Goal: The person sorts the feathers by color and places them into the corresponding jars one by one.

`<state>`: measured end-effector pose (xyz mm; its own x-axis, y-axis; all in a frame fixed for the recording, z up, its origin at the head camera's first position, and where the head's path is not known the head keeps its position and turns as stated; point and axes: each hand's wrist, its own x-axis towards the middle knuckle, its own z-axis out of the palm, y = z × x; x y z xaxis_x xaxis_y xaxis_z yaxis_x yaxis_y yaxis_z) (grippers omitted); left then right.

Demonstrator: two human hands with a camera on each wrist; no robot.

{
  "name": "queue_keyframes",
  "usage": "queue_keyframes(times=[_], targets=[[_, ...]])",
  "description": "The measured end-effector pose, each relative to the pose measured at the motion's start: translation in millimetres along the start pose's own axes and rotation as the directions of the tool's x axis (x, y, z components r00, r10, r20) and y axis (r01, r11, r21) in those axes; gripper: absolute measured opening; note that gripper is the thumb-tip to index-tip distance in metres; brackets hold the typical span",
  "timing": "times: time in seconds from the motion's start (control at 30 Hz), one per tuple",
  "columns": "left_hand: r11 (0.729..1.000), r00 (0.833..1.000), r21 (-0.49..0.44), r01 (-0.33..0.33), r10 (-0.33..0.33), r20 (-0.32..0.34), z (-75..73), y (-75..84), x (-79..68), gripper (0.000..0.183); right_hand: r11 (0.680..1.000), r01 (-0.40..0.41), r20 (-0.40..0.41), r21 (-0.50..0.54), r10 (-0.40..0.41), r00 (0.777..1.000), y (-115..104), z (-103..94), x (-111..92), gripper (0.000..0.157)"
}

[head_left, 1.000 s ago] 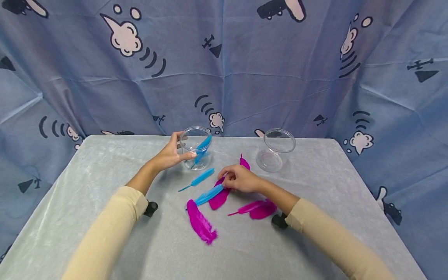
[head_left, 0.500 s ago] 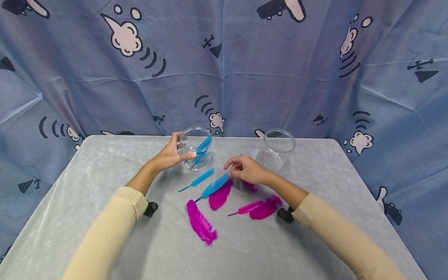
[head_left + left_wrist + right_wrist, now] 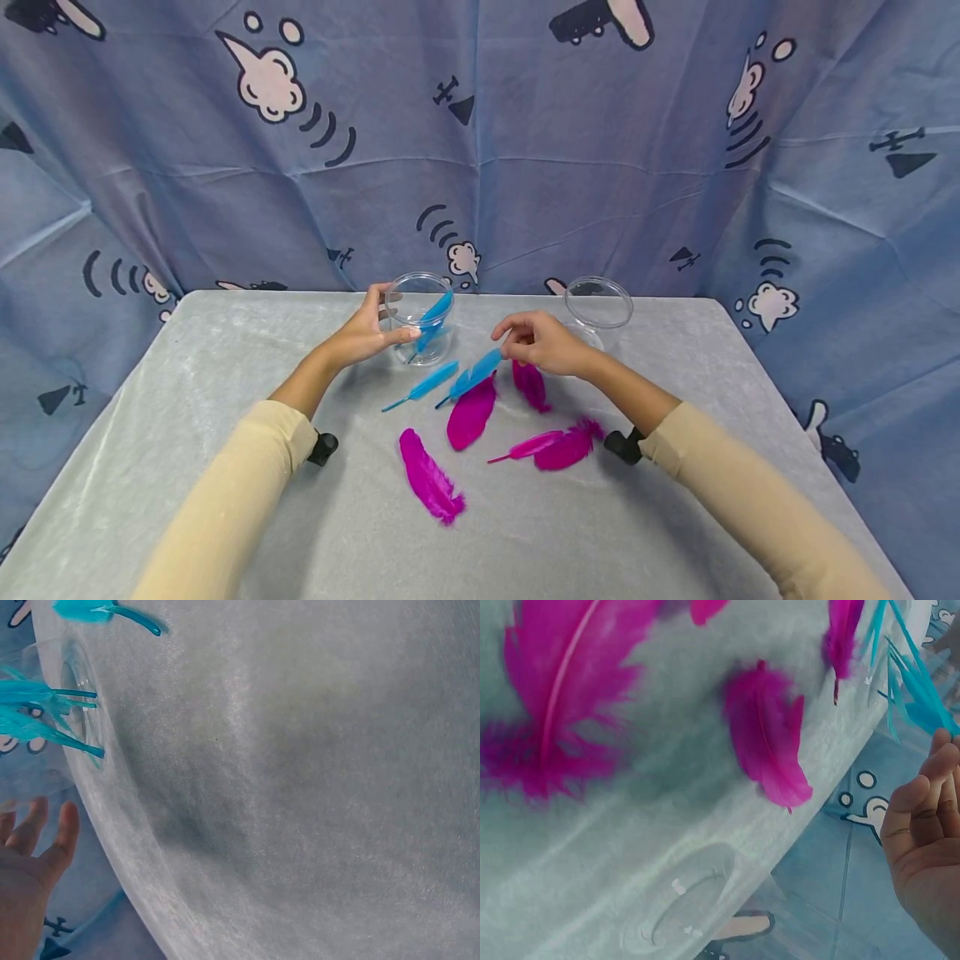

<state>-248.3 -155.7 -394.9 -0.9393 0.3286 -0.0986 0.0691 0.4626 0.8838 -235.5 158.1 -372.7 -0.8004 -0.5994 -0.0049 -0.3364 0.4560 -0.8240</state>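
Thumb and fingers of a person's right hand pinch one end of a blue feather, its quill slanting down to the left; whether the quill clears the grey-covered worktop cannot be told. Opposite, the left hand holds an upright clear container, thumb across its front. A light pinch looks best for the step in hand, since a hard squeeze could bend the soft vane; the stem is best lifted clear of the loose blue feather lying just beside it and away from the container's rim, with the left hand bracing the light vessel against a tip. Magenta feathers lie scattered nearer the person and below the right hand, two of them overlapping. Toward the worktop's far edge stands a second container, its lower part largely masked by the right hand in the head view; the right wrist view reveals its round base, along with the fluffy barbs of a magenta plume close up. From the left wrist, separate quill ends show low inside the held container, where the head view gives only a tangle of blue.
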Motion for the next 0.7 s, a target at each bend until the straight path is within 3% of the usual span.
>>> queue_keyframes(times=[0.23,0.7], targets=[[1.000,1.000,-0.006,0.002,-0.002,-0.004,0.4,1.1,-0.8,0.093,0.998,-0.046,-0.032,-0.032,0.045,0.998,-12,-15.2,0,0.018],[1.000,1.000,-0.002,0.007,-0.007,-0.001,0.2,2.3,-0.8,0.094,0.999,-0.031,-0.126,-0.009,0.030,0.992,-35,-45.0,2,0.019]])
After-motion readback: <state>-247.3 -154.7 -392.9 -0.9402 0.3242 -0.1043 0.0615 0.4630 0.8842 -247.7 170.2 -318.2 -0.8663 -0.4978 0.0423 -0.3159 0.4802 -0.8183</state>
